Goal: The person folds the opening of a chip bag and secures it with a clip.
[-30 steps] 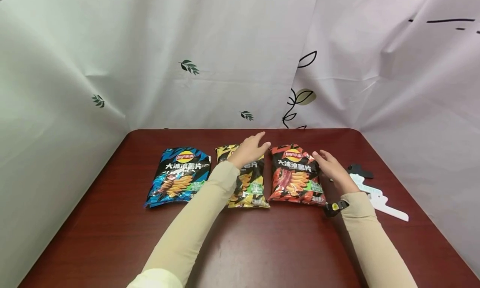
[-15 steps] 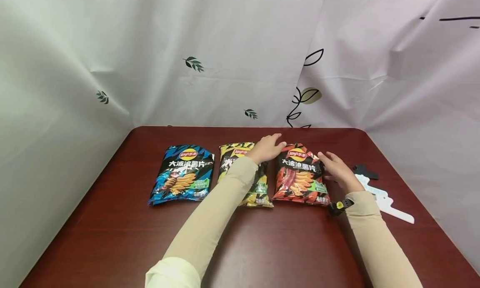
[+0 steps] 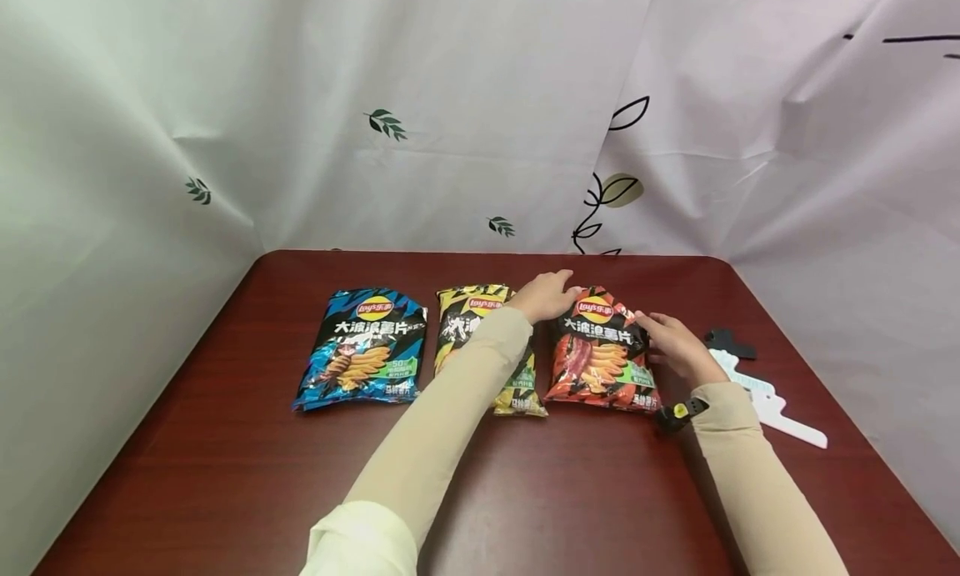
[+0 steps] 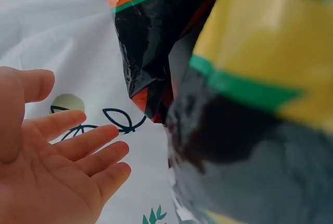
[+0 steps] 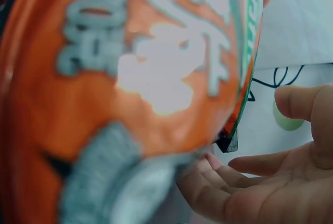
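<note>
We're stretched forward, left hand (image 3: 546,298) and right hand (image 3: 681,348) flanking the red bag (image 3: 596,347), fingers (image 4: 93,143) parted, contact unclear.

"Lay's 乐事" stands near twelve o'clock on each bag: the yellow bag (image 3: 467,319), the blue bag (image 3: 363,351) at its nine o'clock, the red bag (image 3: 600,355) at its three. Blue and red both say "大波浪薯片" in big white words. Blue has "50" on green, near four o'clock. A sleeve (image 3: 442,426) hides some yellow words.
</note>
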A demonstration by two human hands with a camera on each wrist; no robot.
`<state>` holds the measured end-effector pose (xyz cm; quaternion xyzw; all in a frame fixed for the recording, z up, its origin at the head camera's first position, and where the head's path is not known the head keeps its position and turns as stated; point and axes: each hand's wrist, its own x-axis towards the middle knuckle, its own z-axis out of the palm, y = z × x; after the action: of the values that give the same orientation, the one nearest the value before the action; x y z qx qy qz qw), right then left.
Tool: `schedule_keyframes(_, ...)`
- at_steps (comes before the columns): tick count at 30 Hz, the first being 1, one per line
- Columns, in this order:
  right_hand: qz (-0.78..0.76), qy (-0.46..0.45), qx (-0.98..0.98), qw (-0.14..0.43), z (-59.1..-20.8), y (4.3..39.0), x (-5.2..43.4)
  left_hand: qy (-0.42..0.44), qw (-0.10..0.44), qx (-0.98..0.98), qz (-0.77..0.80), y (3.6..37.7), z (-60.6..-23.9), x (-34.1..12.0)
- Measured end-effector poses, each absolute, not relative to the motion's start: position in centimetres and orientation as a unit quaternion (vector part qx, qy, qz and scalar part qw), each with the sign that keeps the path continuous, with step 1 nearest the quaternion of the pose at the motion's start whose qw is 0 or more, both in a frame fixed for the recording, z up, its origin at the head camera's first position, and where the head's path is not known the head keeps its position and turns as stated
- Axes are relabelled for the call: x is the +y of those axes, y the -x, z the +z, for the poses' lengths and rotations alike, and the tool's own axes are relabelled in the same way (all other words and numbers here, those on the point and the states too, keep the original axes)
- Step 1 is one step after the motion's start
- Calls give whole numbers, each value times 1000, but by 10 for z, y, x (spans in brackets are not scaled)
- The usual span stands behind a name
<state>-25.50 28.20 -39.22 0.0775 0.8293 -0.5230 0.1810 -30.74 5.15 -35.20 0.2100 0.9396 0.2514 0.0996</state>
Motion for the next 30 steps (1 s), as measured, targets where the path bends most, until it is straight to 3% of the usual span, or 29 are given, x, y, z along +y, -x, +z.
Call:
schedule_keyframes(20, -535, -66, 819, 196, -400, 261, 282, -250, 172, 925, 229, 302, -355, 56)
schedule_keyframes(30, -560, -55, 809, 170, -400, 256, 281, -234, 157, 921, 268, 303, -357, 56)
